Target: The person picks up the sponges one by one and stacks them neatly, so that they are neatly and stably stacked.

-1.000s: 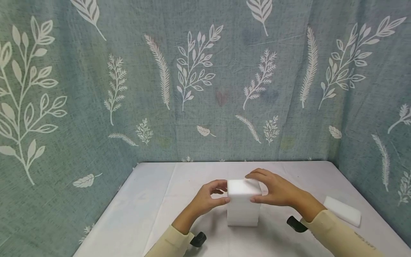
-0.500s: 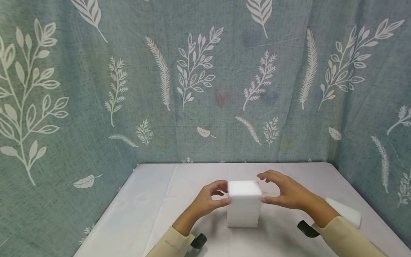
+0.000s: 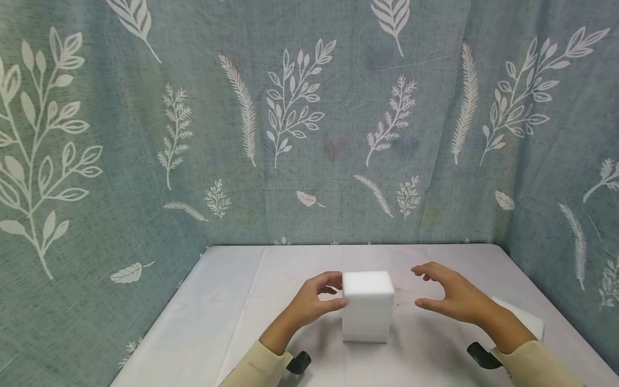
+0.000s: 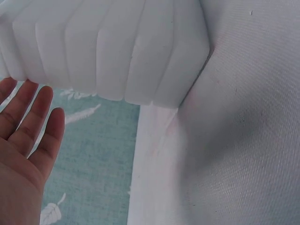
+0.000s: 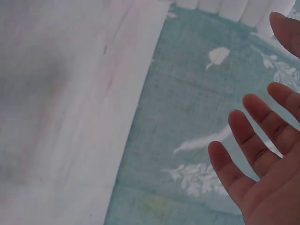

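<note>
A stack of several white foam sponges point(image 3: 367, 312) stands upright on the table, its layers showing in the left wrist view as a row of pale slabs point(image 4: 115, 56). At its left side is my left hand point(image 3: 311, 301), thumb at the front corner and fingertips right at the upper layers. The fingers point(image 4: 44, 117) of that hand are relaxed in the left wrist view. To the right of the stack, my right hand point(image 3: 450, 293) hovers apart from it with fingers spread and nothing held. The right wrist view shows the same spread fingers point(image 5: 239, 140).
Another white sponge point(image 3: 524, 317) lies on the table at the right, partly hidden behind the right forearm. The white-covered table point(image 3: 232, 301) meets a blue-green leaf-patterned cloth point(image 3: 309, 161) at the back and sides. A dark wrist camera point(image 3: 483, 356) hangs below the right wrist.
My right hand has let go of the top of the stack and moved right, away from it. The left hand stays at the stack's left side.
</note>
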The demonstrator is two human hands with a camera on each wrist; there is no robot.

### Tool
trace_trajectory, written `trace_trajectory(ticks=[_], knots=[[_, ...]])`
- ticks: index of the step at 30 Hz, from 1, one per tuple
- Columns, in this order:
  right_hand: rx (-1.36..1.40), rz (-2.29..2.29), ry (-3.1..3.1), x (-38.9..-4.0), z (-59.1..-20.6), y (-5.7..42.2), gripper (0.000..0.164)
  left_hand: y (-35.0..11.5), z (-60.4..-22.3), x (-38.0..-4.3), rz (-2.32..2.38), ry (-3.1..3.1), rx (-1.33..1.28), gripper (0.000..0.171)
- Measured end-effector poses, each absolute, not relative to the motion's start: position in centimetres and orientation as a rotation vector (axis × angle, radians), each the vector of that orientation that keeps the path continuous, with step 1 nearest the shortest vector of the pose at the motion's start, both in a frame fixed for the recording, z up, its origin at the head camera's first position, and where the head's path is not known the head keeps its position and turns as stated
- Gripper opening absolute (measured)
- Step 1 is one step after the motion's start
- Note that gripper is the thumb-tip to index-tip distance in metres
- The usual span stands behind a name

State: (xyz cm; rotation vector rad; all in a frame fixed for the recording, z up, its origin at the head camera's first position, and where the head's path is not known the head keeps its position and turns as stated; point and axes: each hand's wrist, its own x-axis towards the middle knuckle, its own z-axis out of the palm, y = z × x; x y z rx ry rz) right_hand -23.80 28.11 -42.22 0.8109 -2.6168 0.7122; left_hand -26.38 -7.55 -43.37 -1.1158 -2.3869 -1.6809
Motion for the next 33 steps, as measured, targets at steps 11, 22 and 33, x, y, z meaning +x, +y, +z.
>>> trace_trajectory(ticks=[11,22,33], knots=[[0.691,0.604,-2.757,-23.3,-43.3,31.3,0.056,-7.6,-43.2,-26.3,-1.689,-2.400,-1.105,0.047],[0.626,0.541,-2.830,-22.6,-45.2,34.9,0.052,-7.5,-42.9,-26.3,-1.702,-2.406,-1.097,0.048],[0.563,0.498,-2.882,-21.1,-45.6,37.4,0.049,-7.6,-43.1,-26.3,-1.705,-2.396,-1.103,0.047]])
